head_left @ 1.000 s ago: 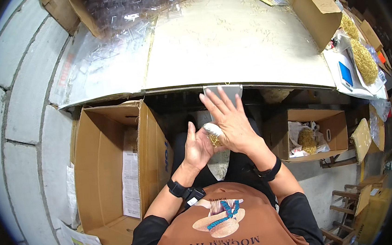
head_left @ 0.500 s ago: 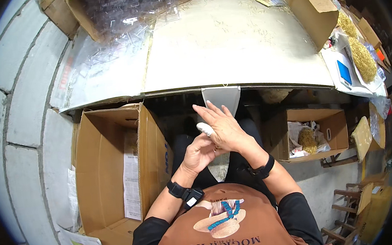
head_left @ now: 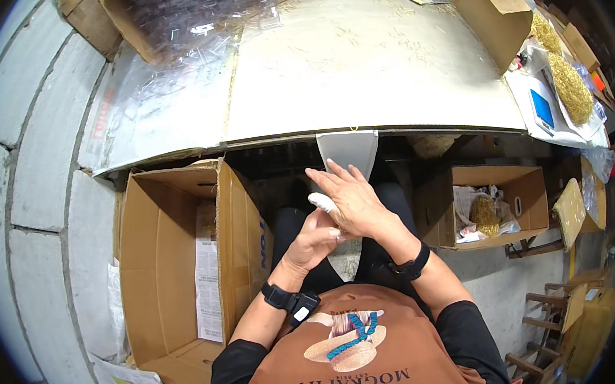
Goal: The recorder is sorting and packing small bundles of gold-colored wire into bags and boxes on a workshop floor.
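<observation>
The right hand (head_left: 352,201) lies flat, fingers spread narrowly, pressed palm-down over the left hand (head_left: 314,239); a small white piece (head_left: 321,202) shows between them, below the desk's (head_left: 356,78) near edge; whether the left fingers grip it cannot be told.

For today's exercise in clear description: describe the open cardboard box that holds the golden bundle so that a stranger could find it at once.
Start at the wide pale worktable and look under its front edge, to the right of the person's right hand. There an open brown cardboard box stands on the floor. Unlike the taller box on the left, it holds crumpled white paper and a golden wiry bundle.
</observation>
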### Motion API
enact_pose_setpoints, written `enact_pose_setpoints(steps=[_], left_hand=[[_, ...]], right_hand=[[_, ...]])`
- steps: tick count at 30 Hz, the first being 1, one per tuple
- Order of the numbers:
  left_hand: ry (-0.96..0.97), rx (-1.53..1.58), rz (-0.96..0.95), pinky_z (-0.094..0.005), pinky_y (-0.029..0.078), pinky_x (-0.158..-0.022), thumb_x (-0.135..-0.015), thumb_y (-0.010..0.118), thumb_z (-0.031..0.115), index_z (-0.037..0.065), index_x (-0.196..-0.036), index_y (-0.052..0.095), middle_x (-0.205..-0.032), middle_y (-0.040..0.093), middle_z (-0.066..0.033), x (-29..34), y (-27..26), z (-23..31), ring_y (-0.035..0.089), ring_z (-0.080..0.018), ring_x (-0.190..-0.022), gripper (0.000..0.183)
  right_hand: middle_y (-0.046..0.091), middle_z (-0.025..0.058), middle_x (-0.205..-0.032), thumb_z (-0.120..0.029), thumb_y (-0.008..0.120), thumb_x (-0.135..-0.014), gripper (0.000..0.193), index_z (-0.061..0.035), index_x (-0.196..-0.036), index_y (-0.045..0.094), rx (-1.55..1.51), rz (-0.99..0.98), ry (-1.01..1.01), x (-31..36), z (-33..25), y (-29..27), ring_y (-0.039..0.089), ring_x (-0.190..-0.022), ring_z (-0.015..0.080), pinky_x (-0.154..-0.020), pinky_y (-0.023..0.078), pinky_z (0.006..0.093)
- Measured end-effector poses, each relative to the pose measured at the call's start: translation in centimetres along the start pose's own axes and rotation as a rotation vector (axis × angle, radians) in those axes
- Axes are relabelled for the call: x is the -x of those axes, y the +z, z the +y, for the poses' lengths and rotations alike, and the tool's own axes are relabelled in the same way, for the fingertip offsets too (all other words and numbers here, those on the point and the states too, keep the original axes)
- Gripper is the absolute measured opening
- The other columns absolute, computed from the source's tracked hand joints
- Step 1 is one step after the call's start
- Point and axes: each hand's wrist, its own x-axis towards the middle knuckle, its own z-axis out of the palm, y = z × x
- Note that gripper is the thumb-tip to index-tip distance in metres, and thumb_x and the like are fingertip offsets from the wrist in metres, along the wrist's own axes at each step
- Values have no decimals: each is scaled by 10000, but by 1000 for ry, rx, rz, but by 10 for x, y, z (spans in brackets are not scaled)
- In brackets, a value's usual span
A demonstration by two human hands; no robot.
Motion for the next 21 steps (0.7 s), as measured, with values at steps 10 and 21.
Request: enact_pose_setpoints(steps=[10,21], left_hand=[[-29,-293,164,-379,517,-877,-787,546,-11,-9,-1216,466,-1163,557,-127,-2,-17,-7,577,-212,-1070,437],[36,222,29,-497,400,-987,-763,492,171,29,-1216,489,-1223,535,-158,5,-19,-6,498,-310,-1168,475]], right_hand=[[483,118,-1332,-414,405,-936,525,-60,-1322,441,37,19,-9,-1,-10,5,342,-1313,333,-1057,263,534],[451,126,-1365,-422,454,-909,532,-110,-1340,438,223,73,-91,-9,-6,14,308,-1323,381,-1050,221,596]])
